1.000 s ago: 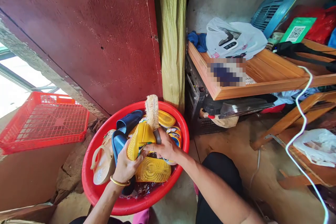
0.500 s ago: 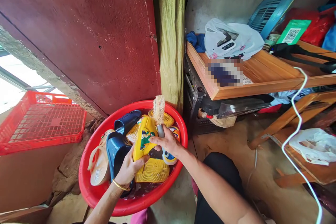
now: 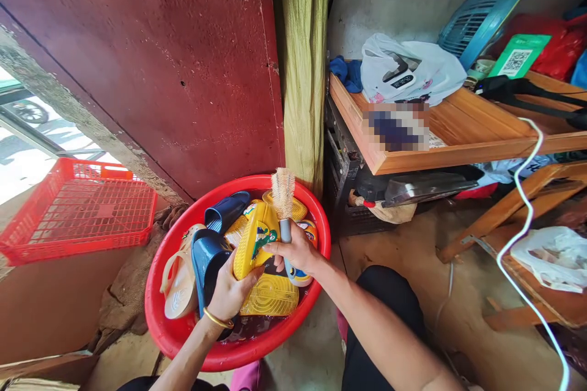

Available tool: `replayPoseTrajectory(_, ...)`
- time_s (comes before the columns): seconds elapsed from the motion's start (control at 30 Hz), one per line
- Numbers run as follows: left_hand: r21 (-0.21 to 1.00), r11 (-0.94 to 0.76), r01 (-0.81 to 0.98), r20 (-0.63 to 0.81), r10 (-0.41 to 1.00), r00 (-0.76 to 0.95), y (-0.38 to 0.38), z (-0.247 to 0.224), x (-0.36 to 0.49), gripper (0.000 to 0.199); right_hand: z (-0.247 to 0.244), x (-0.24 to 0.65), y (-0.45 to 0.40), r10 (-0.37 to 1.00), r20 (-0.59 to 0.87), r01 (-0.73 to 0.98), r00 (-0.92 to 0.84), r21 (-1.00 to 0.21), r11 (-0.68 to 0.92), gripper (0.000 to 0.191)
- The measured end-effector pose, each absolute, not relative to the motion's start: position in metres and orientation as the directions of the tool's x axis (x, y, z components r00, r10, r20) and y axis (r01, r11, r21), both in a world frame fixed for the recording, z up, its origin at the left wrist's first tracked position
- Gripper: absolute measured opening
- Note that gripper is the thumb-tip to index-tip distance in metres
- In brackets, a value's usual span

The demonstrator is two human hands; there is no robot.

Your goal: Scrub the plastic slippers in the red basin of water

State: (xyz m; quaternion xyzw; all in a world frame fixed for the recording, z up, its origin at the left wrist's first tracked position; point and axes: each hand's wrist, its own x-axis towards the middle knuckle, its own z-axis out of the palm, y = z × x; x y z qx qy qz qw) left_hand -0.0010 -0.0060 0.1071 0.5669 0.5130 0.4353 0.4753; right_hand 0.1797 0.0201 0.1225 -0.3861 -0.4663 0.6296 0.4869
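Observation:
My left hand point(image 3: 232, 287) grips a yellow slipper point(image 3: 257, 238) with a green cartoon figure on it, tilted up over the basin. In my right hand point(image 3: 297, 252) is a scrub brush point(image 3: 283, 192), its pale bristles pointing up and its grey handle inside my fingers. The right fingers are close beside the slipper; whether they touch it I cannot tell. Below both hands stands a red basin point(image 3: 158, 342) with water and several shoes. Among them are a dark blue slide point(image 3: 208, 256), a beige clog point(image 3: 180, 293) and a yellow sole point(image 3: 270, 296).
A red plastic crate point(image 3: 87, 214) stands at the left, by a dark red door point(image 3: 151, 85). On the right, a wooden table point(image 3: 486, 116) holds a white plastic bag point(image 3: 408, 67) and a blue fan cover point(image 3: 481, 21). A white cable point(image 3: 518, 195) hangs down past a wooden stool point(image 3: 527, 314).
The yellow slipper has turned in my left hand, showing more of its side edge. My right hand and the brush have shifted slightly. The whole view has moved a little.

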Motion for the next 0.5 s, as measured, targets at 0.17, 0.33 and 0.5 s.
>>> replayPoseTrajectory(0.17,0.993,0.112,0.047,-0.12,0.966,0.227,-0.006,0.102,-0.009,0.058,0.121,0.179,0.019,0.972,-0.045,-0.194,-0.232,-0.977,-0.092,0.058)
replayPoseTrajectory(0.33,0.988,0.115,-0.098,-0.092,0.972,0.217,-0.002,0.117,-0.016,0.081,0.115,0.177,0.01,0.941,-0.04,-0.091,-0.336,-0.993,-0.075,0.052)
replayPoseTrajectory(0.5,0.999,-0.025,-0.025,0.027,0.995,0.096,0.005,0.128,-0.013,0.095,0.11,0.174,0.007,0.95,0.004,-0.076,-0.313,-0.997,-0.021,0.051)
